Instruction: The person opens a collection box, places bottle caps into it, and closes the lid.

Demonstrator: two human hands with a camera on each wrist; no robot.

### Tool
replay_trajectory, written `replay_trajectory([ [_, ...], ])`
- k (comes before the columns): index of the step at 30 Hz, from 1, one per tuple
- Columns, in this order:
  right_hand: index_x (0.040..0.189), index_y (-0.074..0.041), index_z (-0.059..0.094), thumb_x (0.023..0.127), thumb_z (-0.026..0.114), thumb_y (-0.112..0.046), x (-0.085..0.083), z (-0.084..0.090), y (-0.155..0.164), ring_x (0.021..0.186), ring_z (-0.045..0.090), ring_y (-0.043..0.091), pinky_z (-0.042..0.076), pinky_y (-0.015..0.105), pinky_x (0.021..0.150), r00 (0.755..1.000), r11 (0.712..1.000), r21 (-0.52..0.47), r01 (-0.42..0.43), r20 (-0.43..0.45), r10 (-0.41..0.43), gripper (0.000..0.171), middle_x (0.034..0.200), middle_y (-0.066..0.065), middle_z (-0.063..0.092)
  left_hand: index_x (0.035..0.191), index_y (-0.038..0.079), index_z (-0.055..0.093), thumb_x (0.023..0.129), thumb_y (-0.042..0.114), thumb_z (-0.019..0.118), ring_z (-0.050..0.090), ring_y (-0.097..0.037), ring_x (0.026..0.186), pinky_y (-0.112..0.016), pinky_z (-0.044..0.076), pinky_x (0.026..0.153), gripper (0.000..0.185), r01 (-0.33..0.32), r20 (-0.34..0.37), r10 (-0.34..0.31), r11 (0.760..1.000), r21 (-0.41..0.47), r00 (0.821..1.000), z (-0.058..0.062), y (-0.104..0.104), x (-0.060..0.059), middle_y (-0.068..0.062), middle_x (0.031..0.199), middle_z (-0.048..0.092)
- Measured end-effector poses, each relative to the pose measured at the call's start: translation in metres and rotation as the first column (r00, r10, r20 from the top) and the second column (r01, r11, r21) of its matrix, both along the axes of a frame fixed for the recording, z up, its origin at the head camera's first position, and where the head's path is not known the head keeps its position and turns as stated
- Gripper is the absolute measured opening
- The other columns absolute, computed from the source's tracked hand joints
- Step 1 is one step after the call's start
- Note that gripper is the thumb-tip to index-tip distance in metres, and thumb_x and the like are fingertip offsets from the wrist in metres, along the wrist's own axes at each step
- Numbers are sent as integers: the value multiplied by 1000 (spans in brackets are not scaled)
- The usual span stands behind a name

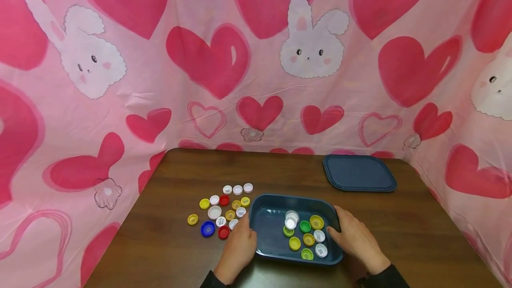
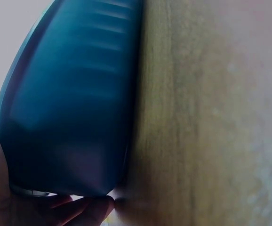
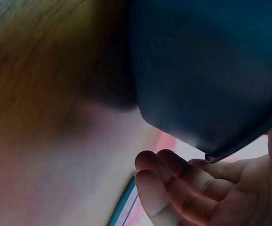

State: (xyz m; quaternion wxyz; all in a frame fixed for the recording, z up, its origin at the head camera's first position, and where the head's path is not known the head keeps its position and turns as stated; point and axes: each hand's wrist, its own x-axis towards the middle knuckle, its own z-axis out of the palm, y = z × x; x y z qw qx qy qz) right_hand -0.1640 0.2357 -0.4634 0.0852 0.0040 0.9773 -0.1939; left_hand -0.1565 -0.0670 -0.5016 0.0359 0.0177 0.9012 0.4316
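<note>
A dark blue rectangular plastic container (image 1: pixel 270 234) stands on the table between my two hands. Several bottle caps lie inside it, mostly in its right half: yellow, green and white, with a small pile of white caps (image 1: pixel 291 220). My left hand (image 1: pixel 238 242) grips the container's left end, its fingertips (image 2: pixel 96 207) against the outer wall in the left wrist view. At the right end, my right hand (image 1: pixel 358 237) holds the rim with the thumb over the inside. Its bent fingers (image 3: pixel 192 186) are outside the wall in the right wrist view.
Loose caps are scattered left of the container, among them a blue cap (image 1: pixel 207 229), a red cap (image 1: pixel 224 200) and a yellow cap (image 1: pixel 193 219). A flat dark blue lid (image 1: pixel 360 173) lies at the back right of the wooden table (image 1: pixel 280 172). Behind hangs a pink heart-patterned cloth (image 1: pixel 264 79).
</note>
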Motion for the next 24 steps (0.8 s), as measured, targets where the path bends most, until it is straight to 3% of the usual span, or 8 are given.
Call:
replay_trajectory([
  [5,141,12,44,94,70,-30,-2,-1,-2,118,59,46,48,63,96,996,999,-15,44,74,-43,68,132,34,56,146,-3,44,98,4,53,51,-44,131,-65,42,104,50,-3,2,3,1000,1,1000,0,0,0,-23,142,54],
  [9,135,13,45,96,65,-26,-2,-1,-1,101,66,36,54,55,83,987,997,-18,71,144,-67,59,119,31,62,146,-4,45,98,4,53,52,-44,131,-65,42,104,49,-7,4,7,1000,2,1000,0,0,1,-23,142,54],
  [15,134,14,43,98,59,-20,-2,-5,-1,87,62,27,52,44,73,975,996,-41,84,210,-74,52,113,27,63,145,-3,45,98,4,52,53,-42,130,-64,42,105,48,-15,10,15,1000,0,1000,0,1,2,-22,142,55],
  [21,130,13,40,101,54,-18,-1,-9,0,77,58,23,47,37,63,976,992,-105,68,214,-44,45,101,19,60,145,-2,46,98,3,51,53,-41,130,-63,42,106,48,-20,-9,20,1000,-7,1000,0,1,3,-21,142,55],
  [24,131,14,39,101,54,-17,-1,-10,2,79,58,24,47,37,63,980,991,-124,51,197,-26,45,103,21,61,143,-2,48,97,3,51,55,-41,128,-62,42,106,47,-21,-51,20,999,-24,998,-1,1,3,-22,139,58],
])
